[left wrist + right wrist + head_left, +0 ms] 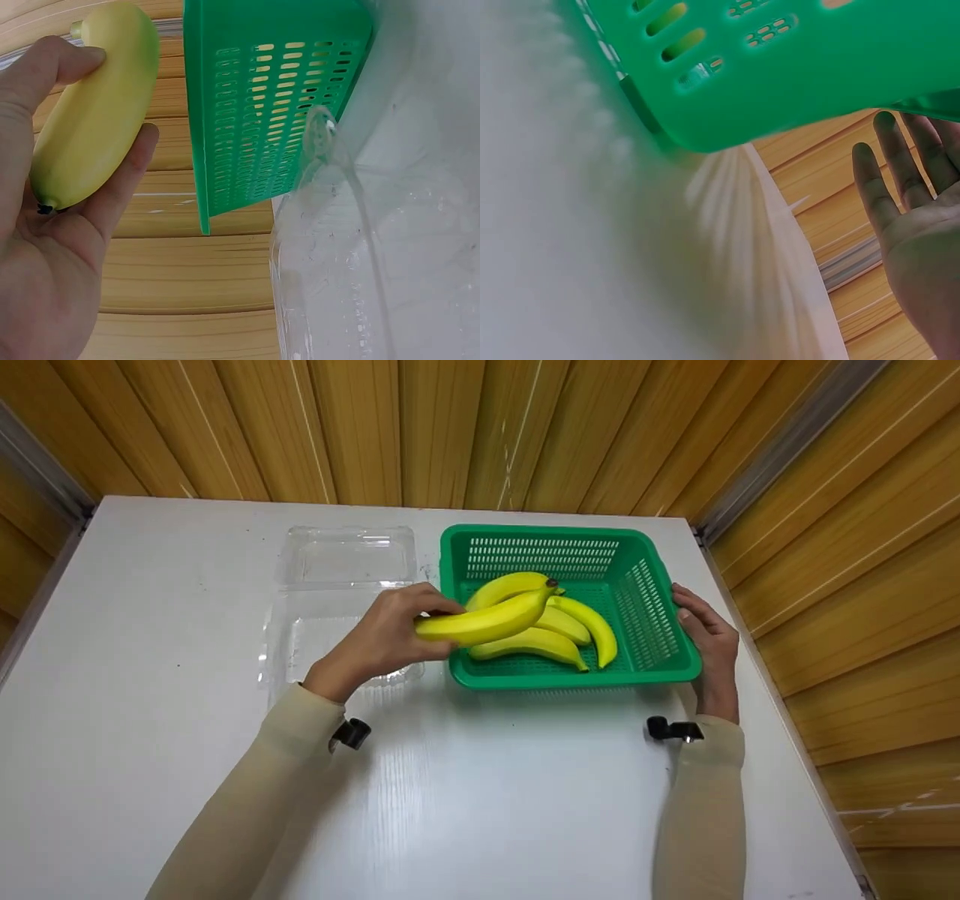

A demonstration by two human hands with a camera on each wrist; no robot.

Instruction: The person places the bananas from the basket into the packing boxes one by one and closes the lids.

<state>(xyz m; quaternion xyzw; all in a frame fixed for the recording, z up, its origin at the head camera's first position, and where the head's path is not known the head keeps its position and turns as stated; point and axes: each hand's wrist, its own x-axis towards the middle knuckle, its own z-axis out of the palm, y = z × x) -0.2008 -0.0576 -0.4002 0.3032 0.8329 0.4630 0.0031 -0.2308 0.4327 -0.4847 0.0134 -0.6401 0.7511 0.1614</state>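
Observation:
My left hand (386, 630) grips one end of a yellow banana (484, 624) between thumb and fingers, holding it above the left rim of a green plastic basket (577, 682). In the left wrist view the banana (101, 105) looks smooth, with a dark tip near the palm. Several more bananas (531, 643) lie inside the basket, partly covered by the held one. At the basket's right side, my right hand (709, 649) touches the outer rim. Its fingers (907, 176) are extended in the right wrist view, and the thumb is out of sight there.
A clear plastic clamshell box (349, 556) lies opened on the white table (510, 787), left of the basket and partly behind my left hand. Wood-patterned walls (442, 435) border the table at the back and right.

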